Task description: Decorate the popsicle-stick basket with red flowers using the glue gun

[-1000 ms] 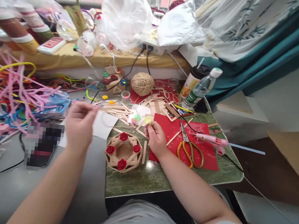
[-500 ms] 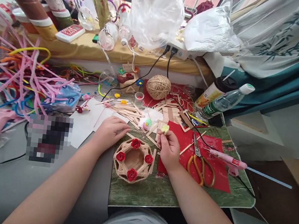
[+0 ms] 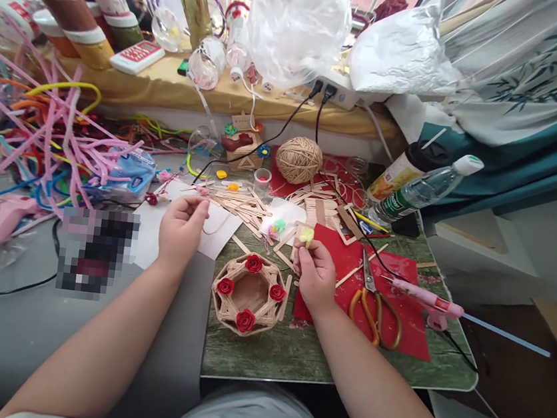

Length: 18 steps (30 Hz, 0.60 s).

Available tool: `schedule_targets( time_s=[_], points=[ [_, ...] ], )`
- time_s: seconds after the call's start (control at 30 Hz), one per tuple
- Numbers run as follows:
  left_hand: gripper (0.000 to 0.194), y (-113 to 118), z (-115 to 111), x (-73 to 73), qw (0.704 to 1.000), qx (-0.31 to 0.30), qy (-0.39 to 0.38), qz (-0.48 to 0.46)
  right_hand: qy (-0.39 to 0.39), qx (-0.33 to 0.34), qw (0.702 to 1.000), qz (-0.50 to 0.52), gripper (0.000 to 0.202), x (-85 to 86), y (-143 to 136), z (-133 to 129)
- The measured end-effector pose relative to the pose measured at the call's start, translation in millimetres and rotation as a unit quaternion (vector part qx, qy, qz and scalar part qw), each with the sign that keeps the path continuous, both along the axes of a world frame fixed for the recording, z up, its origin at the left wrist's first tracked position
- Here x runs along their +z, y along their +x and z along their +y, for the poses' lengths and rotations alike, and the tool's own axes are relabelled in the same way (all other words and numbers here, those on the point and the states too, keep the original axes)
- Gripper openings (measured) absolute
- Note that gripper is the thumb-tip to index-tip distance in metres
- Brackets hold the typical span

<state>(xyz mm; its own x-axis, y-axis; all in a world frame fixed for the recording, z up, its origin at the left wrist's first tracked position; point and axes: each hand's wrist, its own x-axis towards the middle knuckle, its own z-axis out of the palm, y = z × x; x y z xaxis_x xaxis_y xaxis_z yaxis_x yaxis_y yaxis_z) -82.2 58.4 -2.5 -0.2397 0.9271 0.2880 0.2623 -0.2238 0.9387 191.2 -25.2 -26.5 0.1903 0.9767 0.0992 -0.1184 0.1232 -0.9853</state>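
Note:
My right hand [image 3: 319, 274] is closed in a pinch on a small pale-yellow flower [image 3: 306, 235], held above the edge of a red sheet [image 3: 409, 318]. My left hand [image 3: 182, 228] is raised over white paper [image 3: 223, 233], its fingertips pressed together on a thin strand of twine [image 3: 217, 227] that trails to the right. Between and below the hands sits an eight-sided basket [image 3: 274, 316] of craft sticks wrapped in twine. Four-way around its rim are red roses [image 3: 254, 264]. Loose craft sticks [image 3: 243, 208] lie just beyond the hands.
Scissors [image 3: 371, 300] and a pink glue gun [image 3: 424, 298] lie on the right. Behind are a twine ball [image 3: 299, 160], a water bottle [image 3: 424, 189] and a drink cup [image 3: 403, 169]. Pink pipe cleaners [image 3: 66, 131] and another glue gun [image 3: 6, 218] are on the left.
My left hand has moved left and up, away from the basket, with the thin strand trailing from it. My right hand stays nearly in place with the yellow flower.

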Motion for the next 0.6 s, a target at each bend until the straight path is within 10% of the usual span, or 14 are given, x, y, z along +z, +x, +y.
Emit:
schedule_targets(
  time_s=[0.33,0.6],
  points=[
    [0.015,-8.2,6.0,-3.4,0.995,0.065,0.059,0.051,0.013,-0.017,0.999,0.037,0.022,5.7,-3.9,-2.1],
    [0.019,1.4,-3.8,1.3,0.997,-0.033,0.060,-0.042,0.037,-0.028,0.999,0.020,0.017,6.7,-6.8,-2.1]
  ],
)
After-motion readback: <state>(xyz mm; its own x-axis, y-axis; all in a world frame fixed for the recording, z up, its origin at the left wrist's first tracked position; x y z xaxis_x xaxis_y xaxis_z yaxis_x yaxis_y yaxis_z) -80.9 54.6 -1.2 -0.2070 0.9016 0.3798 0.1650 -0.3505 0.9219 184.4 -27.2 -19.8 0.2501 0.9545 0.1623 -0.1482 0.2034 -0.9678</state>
